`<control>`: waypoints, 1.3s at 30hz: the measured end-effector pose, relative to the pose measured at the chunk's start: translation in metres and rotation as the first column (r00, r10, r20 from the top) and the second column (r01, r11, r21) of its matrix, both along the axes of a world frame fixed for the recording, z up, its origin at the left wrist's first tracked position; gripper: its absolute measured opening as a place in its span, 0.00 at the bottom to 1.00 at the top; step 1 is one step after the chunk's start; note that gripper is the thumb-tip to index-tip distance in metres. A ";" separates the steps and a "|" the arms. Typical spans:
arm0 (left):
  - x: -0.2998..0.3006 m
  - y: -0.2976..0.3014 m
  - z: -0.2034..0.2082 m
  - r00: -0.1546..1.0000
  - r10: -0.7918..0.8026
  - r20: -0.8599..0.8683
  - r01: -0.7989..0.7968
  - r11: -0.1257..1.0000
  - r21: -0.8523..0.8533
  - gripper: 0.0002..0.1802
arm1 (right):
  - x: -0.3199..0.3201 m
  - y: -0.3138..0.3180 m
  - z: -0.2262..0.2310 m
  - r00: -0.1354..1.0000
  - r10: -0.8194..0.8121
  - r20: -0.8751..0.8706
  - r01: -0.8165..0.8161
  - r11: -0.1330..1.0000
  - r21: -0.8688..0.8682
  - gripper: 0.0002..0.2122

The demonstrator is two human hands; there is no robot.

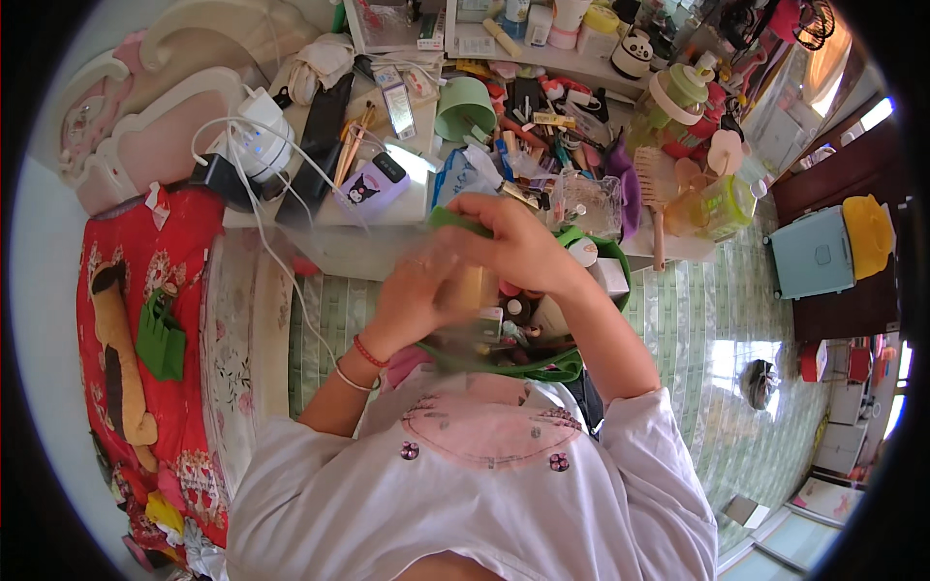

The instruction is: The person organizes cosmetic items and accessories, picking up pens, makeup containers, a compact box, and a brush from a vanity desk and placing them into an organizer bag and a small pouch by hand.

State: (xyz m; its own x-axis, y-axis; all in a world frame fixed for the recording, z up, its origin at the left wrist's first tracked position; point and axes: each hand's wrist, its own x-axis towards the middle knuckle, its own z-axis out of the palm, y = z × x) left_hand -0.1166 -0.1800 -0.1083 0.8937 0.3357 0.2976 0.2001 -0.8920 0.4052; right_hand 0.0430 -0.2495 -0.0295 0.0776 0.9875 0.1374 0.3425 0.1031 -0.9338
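Observation:
My left hand (412,300), with a red bracelet and a pale bangle on its wrist, is over the left side of a green bag (542,368). Motion smears its fingers, so what they hold, if anything, cannot be told. My right hand (518,242) reaches over the bag, its fingers bent around a flat green strip (457,223). Whether that strip belongs to the bag is hidden. Inside the bag stand several small items, among them a white box (608,277), a white round cap (583,252) and a dark bottle (518,310).
The cluttered table holds a purple power bank (376,184), a white charger (262,140), a green cup (463,108), a wooden-handled brush (657,194) and a clear organizer (589,201). A white cable (291,281) hangs off its edge. A red-covered bed (194,387) lies left.

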 end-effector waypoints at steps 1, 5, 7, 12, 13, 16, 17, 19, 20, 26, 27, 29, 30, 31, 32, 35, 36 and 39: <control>-0.002 0.003 0.000 1.000 -0.003 -0.002 0.003 1.000 -0.003 0.40 | 0.002 -0.002 0.003 0.999 0.006 0.040 -0.004 0.998 -0.059 0.12; -0.013 0.019 -0.003 0.984 0.042 0.171 0.012 0.953 -0.301 0.42 | 0.006 -0.023 0.005 0.906 -0.256 0.337 0.198 0.961 0.195 0.10; -0.016 0.020 -0.002 0.978 0.055 0.199 0.001 0.964 -0.267 0.43 | 0.010 -0.037 0.002 0.687 -0.499 0.528 0.137 0.803 0.580 0.11; -0.012 0.019 0.002 0.977 0.089 0.193 -0.029 0.956 -0.291 0.42 | 0.005 -0.070 -0.034 0.571 -0.228 0.789 -0.017 0.957 0.289 0.12; -0.012 0.021 0.001 0.977 0.091 0.192 -0.031 0.955 -0.294 0.42 | 0.004 -0.070 -0.031 0.595 -0.216 0.774 0.016 0.966 0.257 0.12; -0.015 0.025 0.003 0.973 0.056 0.224 0.006 0.964 -0.265 0.41 | 0.016 -0.070 -0.037 0.615 -0.171 0.770 0.122 0.985 0.121 0.12; -0.016 0.025 0.002 0.965 0.085 0.247 0.012 0.930 -0.367 0.40 | 0.024 -0.070 -0.042 0.612 -0.136 0.780 0.194 0.981 0.019 0.11; -0.017 0.029 0.001 0.960 0.101 0.261 0.031 0.888 -0.459 0.39 | 0.037 -0.072 -0.058 0.637 -0.038 0.770 0.172 0.981 -0.094 0.10; -0.016 0.030 0.003 0.961 0.093 0.261 0.036 0.890 -0.454 0.39 | 0.040 -0.073 -0.061 0.659 0.066 0.750 0.142 0.967 -0.210 0.09; -0.016 0.031 0.003 0.978 0.033 0.204 0.061 0.898 -0.436 0.41 | 0.048 -0.067 -0.046 0.716 -0.006 0.699 0.168 0.972 -0.163 0.09; -0.017 0.032 0.002 0.978 0.034 0.205 0.061 0.896 -0.439 0.41 | 0.050 -0.069 -0.032 0.722 -0.055 0.690 0.171 0.980 -0.101 0.08; -0.018 0.031 0.005 0.978 0.034 0.205 0.061 0.895 -0.442 0.41 | 0.055 -0.077 -0.001 0.699 -0.067 0.712 0.243 0.959 -0.149 0.07; -0.017 0.029 0.007 0.984 0.039 0.172 0.037 0.908 -0.418 0.40 | 0.058 -0.081 0.010 0.672 -0.080 0.736 0.321 0.928 -0.192 0.06; -0.014 0.028 0.009 0.989 0.040 0.141 0.019 0.918 -0.395 0.40 | 0.061 -0.086 0.017 0.671 -0.083 0.737 0.326 0.926 -0.193 0.06; -0.012 0.026 0.014 0.989 0.036 0.141 0.024 0.917 -0.397 0.40 | 0.065 -0.090 0.021 0.662 -0.159 0.732 0.399 0.902 -0.164 0.07; -0.001 0.019 0.018 0.997 -0.072 0.030 0.075 0.991 -0.110 0.38 | 0.068 -0.098 0.028 0.660 -0.290 0.693 0.472 0.878 -0.083 0.08; 0.005 0.016 0.012 0.997 -0.062 -0.043 0.059 0.996 -0.060 0.39 | 0.068 -0.098 0.029 0.670 -0.343 0.658 0.474 0.880 -0.025 0.09; 0.012 0.004 -0.003 0.990 0.008 -0.142 0.007 0.994 0.105 0.42 | 0.066 -0.096 0.020 0.698 -0.257 0.668 0.419 0.904 -0.090 0.09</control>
State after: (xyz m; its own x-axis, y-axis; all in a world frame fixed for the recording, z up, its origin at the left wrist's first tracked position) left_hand -0.1050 -0.1757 -0.1114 0.9291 0.3100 0.2016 0.2496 -0.9279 0.2769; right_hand 0.1089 -0.3457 -0.0095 0.3877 0.9195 0.0649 0.8245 -0.3144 -0.4705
